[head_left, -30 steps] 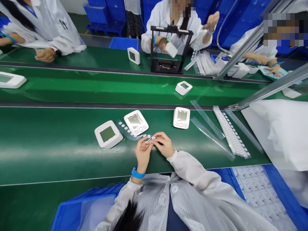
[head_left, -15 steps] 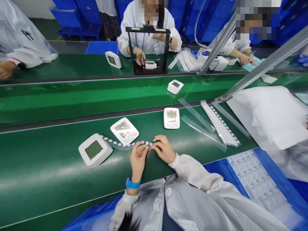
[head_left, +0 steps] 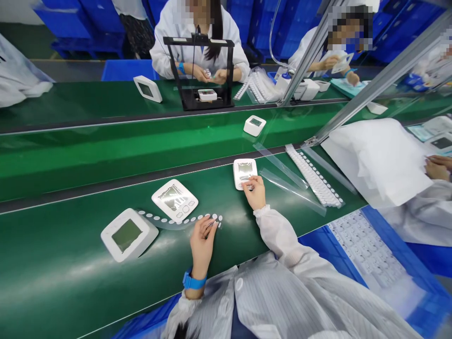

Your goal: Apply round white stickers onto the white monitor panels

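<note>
My left hand [head_left: 202, 242] pinches the right end of a clear strip of round white stickers [head_left: 163, 220] that lies along the bench. My right hand [head_left: 255, 194] is at the lower edge of a white device with a screen [head_left: 245, 167], fingertips pressed together over its button area. Whatever the fingertips hold is too small to make out. Another white device [head_left: 175, 200], its screen facing up, lies just behind the strip. Beside the strip's left end a third, thicker device [head_left: 129, 234] leans back with its screen tilted toward me.
Clear plastic strips [head_left: 293, 192] and a stack of sticker strips [head_left: 314, 176] lie to the right. A white sheet [head_left: 377, 157] covers the far right. Across the green belt [head_left: 141, 141], which carries another device [head_left: 254, 125], a co-worker sits behind a black frame [head_left: 198, 41]. A metal post [head_left: 328, 132] slants across.
My right hand has left the sticker strip and moved up and right onto the device. My left hand stays at the strip's end. The whole view has shifted slightly.
</note>
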Demonstrator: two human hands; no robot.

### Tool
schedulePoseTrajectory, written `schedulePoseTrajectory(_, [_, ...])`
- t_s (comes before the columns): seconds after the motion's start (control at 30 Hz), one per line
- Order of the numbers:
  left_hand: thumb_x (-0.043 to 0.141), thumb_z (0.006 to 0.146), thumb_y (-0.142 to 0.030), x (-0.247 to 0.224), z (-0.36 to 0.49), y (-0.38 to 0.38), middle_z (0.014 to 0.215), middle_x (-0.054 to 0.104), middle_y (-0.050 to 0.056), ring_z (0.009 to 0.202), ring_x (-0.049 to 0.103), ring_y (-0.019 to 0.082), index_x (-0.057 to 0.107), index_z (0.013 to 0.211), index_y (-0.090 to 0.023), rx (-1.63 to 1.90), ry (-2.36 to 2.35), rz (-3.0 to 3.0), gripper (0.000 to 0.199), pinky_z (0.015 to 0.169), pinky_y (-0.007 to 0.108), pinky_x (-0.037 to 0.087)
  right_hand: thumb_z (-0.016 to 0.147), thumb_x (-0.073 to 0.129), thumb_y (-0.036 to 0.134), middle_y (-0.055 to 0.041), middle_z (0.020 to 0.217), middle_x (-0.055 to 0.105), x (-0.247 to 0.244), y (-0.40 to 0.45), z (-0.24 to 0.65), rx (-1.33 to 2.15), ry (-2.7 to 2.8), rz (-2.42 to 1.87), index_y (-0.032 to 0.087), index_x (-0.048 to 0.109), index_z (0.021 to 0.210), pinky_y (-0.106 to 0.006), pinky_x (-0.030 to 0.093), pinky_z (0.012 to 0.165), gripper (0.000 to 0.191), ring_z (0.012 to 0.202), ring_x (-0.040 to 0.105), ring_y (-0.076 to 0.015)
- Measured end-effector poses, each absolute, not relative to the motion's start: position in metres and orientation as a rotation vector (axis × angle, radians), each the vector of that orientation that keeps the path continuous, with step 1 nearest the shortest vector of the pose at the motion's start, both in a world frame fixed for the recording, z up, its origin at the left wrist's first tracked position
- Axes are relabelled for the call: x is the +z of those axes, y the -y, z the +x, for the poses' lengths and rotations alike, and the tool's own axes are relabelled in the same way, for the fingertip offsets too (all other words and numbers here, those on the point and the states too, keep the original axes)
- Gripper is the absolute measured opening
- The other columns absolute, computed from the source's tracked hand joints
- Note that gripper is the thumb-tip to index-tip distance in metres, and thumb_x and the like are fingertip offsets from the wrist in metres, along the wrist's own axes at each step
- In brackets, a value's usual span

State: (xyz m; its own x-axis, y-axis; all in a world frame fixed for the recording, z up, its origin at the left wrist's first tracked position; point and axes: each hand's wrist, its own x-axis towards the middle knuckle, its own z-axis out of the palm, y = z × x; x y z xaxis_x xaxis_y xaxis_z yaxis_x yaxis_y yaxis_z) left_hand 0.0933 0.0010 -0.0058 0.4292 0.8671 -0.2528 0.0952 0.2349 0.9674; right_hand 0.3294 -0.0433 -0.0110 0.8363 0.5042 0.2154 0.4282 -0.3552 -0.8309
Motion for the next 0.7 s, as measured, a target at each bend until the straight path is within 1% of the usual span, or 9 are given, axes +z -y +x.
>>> schedulePoseTrajectory(0.13, [0.076,0.076,-0.040,-0.0051,0.0928,-0.0005,0.104,0.069,0.012,0.104,0.067,0.022,0.060,0.112,-0.016,0.667,-1.011,1.233,0.046,0.092,0.035,0.057,0.080,0.067,0.030,-0.0120,0.104,0.054,-0.0132,0.0443,0.3295,0.077,0.701,-1.995,0.016,0.067,0.071,-0.042,0.050,0.087,0.017,0.100,0.055,-0.0243])
schedulePoseTrajectory(0.3, [0.075,0.077,-0.040,-0.0036,0.0924,-0.0002,0.103,0.069,0.012,0.104,0.068,0.023,0.060,0.111,-0.015,0.664,-1.010,1.243,0.045,0.092,0.037,0.057,0.082,0.067,0.030,-0.0119,0.105,0.054,-0.0163,0.0448,0.3283,0.040,0.741,-1.997,0.017,0.064,0.071,-0.041,0.051,0.087,0.018,0.102,0.053,-0.0242])
schedulePoseTrajectory(0.53, [0.074,0.078,-0.038,-0.0031,0.0909,-0.0007,0.104,0.070,0.012,0.104,0.068,0.022,0.060,0.112,-0.016,0.666,-1.001,1.271,0.043,0.092,0.035,0.058,0.084,0.064,0.029,-0.0101,0.099,0.054,-0.0176,0.0435,0.3240,-0.108,0.811,-1.990,0.018,0.058,0.067,-0.040,0.049,0.086,0.021,0.096,0.052,-0.0227])
schedulePoseTrajectory(0.7, [0.074,0.078,-0.038,-0.0058,0.0914,-0.0012,0.104,0.069,0.011,0.105,0.067,0.021,0.059,0.113,-0.016,0.673,-0.989,1.266,0.043,0.092,0.035,0.057,0.086,0.061,0.029,-0.0114,0.104,0.052,-0.0179,0.0431,0.3232,-0.137,0.851,-1.973,0.017,0.057,0.070,-0.041,0.047,0.087,0.020,0.096,0.051,-0.0228])
